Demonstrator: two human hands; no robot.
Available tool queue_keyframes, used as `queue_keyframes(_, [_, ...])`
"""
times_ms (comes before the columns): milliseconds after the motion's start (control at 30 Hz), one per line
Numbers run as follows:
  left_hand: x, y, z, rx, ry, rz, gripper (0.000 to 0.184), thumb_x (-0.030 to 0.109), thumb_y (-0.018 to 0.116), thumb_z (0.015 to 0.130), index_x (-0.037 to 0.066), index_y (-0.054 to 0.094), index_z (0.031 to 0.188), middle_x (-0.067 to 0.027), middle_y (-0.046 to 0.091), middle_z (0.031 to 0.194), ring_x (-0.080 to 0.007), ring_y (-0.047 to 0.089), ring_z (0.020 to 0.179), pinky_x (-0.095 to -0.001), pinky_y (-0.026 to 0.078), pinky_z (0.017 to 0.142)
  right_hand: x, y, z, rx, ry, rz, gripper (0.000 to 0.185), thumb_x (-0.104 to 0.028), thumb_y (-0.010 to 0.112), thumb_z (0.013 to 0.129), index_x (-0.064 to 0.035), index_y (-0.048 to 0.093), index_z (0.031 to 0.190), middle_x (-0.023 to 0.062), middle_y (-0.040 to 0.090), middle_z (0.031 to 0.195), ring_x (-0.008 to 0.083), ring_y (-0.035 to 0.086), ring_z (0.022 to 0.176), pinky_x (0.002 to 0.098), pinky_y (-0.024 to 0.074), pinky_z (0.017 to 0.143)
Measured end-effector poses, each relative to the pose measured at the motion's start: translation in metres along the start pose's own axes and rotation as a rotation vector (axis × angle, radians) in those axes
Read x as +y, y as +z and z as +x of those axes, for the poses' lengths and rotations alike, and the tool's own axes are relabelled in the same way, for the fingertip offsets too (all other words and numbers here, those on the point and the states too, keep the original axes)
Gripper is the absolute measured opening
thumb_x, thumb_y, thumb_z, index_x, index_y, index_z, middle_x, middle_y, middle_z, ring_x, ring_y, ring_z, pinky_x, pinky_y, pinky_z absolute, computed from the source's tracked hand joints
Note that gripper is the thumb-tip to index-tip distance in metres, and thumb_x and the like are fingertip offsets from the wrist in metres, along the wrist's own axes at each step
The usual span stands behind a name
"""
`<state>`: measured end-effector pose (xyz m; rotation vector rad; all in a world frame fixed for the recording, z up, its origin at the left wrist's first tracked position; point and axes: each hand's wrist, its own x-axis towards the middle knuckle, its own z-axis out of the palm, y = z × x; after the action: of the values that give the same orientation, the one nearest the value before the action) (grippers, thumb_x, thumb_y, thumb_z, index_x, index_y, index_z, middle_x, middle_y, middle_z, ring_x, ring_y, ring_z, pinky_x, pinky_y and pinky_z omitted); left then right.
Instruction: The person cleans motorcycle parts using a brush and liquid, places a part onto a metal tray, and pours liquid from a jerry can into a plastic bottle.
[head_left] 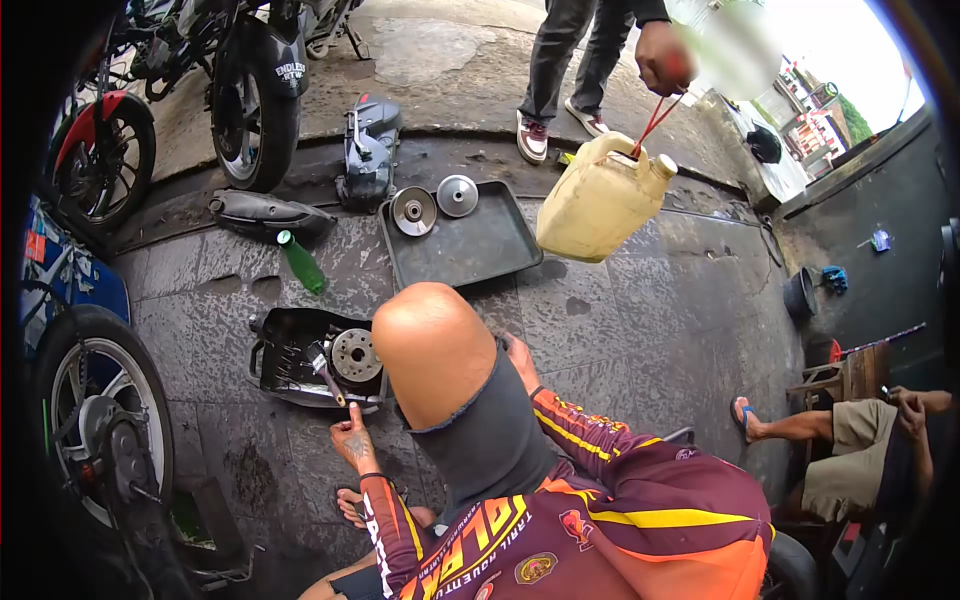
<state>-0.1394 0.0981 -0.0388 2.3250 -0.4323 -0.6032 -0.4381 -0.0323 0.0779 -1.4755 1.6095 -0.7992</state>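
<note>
My left hand (353, 442) is at the near edge of a black pan (270, 378), just below a brush (327, 378); its thumb is apart from the fingers and it appears to hold nothing. In the pan lie the brush, a round metal part with holes (355, 355) and dark small parts. My right hand (521, 364) is beside my raised knee, its fingers largely hidden. Beyond the knee, a grey tray (470, 250) carries two round metal parts (414, 210). A standing person's hand (665, 62) holds a yellowish jerrycan (600, 200) by a red cord.
A green bottle (301, 264) and a dark cover (270, 215) lie beyond the pan. An engine casing (370, 155) is behind the tray. Motorcycle wheels (255, 110) stand at the upper left, another wheel (105, 420) at left. A seated person (850, 450) is at right, near a bucket (800, 297).
</note>
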Motion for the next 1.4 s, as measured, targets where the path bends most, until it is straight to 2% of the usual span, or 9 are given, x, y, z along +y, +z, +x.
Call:
queue_keyframes(267, [0.013,-0.021,0.011,0.056,-0.013,-0.113,0.075,0.06,0.048,0.099,-0.01,0.062,0.078,-0.0283,0.061,0.082,-0.0407,0.055,0.081,-0.0516,0.042,0.08,0.072,-0.037,-0.034,0.208,0.211,0.067,0.032,-0.03,0.059,0.1,0.0004,0.068,0.094,0.0055,0.069,0.073,0.012,0.063,0.06,0.0283,0.0487,0.055])
queue_keyframes(400, [-0.011,-0.006,0.007,0.026,0.038,-0.334,0.06,0.047,0.056,0.099,-0.009,0.066,0.079,-0.0236,0.066,0.084,-0.0349,0.062,0.083,-0.0476,0.046,0.08,0.053,-0.063,-0.039,0.525,0.124,0.308,0.02,-0.017,0.054,0.102,0.0001,0.063,0.103,0.0061,0.062,0.069,0.012,0.062,0.06,0.0286,0.0481,0.056])
queue_keyframes(533, [-0.064,0.003,-0.006,-0.009,0.47,-0.2,0.038,0.03,0.063,0.093,-0.008,0.065,0.088,-0.0192,0.067,0.096,-0.033,0.063,0.085,-0.0431,0.048,0.081,0.026,-0.077,-0.043,0.618,0.081,0.452,0.018,-0.017,0.056,0.101,-0.0012,0.064,0.105,0.0045,0.063,0.073,0.009,0.062,0.063,0.024,0.0458,0.053])
queue_keyframes(833, [-0.056,-0.071,-0.145,-0.592,0.375,0.088,0.035,0.016,0.062,0.084,-0.008,0.057,0.109,-0.022,0.059,0.112,-0.0362,0.057,0.1,-0.0432,0.045,0.089,0.006,-0.06,-0.059,0.277,0.081,0.399,0.019,-0.016,0.058,0.1,-0.0029,0.063,0.113,0.0018,0.065,0.082,0.0084,0.064,0.072,0.0209,0.0443,0.056])
queue_keyframes(1033, [-0.024,-0.098,-0.149,-0.795,0.31,-0.03,0.047,0.006,0.061,0.078,-0.008,0.051,0.122,-0.0238,0.053,0.123,-0.0384,0.053,0.11,-0.0434,0.043,0.095,-0.005,-0.082,-0.04,0.634,-0.11,0.547,0.027,-0.014,0.054,0.1,0.0015,0.057,0.121,0.0078,0.063,0.101,0.0162,0.066,0.086,0.029,0.0541,0.071])
queue_keyframes(1100, [0.025,-0.131,-0.151,-0.848,0.23,-0.26,0.027,0.007,0.062,0.079,-0.001,0.065,0.105,-0.011,0.059,0.117,-0.0264,0.061,0.098,-0.0383,0.05,0.081,-0.011,-0.089,-0.041,0.71,-0.053,0.582,0.028,-0.017,0.053,0.101,0.0013,0.057,0.122,0.0077,0.063,0.102,0.0168,0.066,0.088,0.031,0.0547,0.076])
queue_keyframes(1233, [0.049,-0.138,-0.147,-0.435,0.323,-0.138,0.04,0.0,0.055,0.078,0.001,0.063,0.117,-0.0092,0.056,0.124,-0.0207,0.055,0.109,-0.0353,0.046,0.094,-0.04,-0.092,-0.018,0.862,-0.078,0.844,0.035,-0.022,0.051,0.102,0.0005,0.053,0.128,0.0091,0.064,0.109,0.0175,0.063,0.095,0.0293,0.0508,0.083])
queue_keyframes(1300, [0.07,-0.139,-0.133,-0.217,0.208,-0.38,0.044,-0.001,0.055,0.079,0.002,0.06,0.123,-0.0095,0.057,0.123,-0.0215,0.054,0.11,-0.0356,0.043,0.099,-0.061,-0.096,0.005,0.899,-0.033,0.798,0.04,-0.038,0.052,0.103,-0.0047,0.056,0.124,0.0018,0.054,0.093,0.0121,0.055,0.083,0.0275,0.0483,0.078])
queue_keyframes(1400, [0.122,-0.149,-0.13,-0.026,0.339,-0.322,0.04,-0.001,0.058,0.083,0.005,0.061,0.122,-0.0084,0.056,0.125,-0.0206,0.057,0.11,-0.0315,0.053,0.082,-0.037,-0.085,0.048,0.843,0.091,0.83,0.04,-0.043,0.051,0.102,-0.0068,0.059,0.116,-0.0013,0.048,0.09,0.0104,0.047,0.08,0.0258,0.0444,0.076])
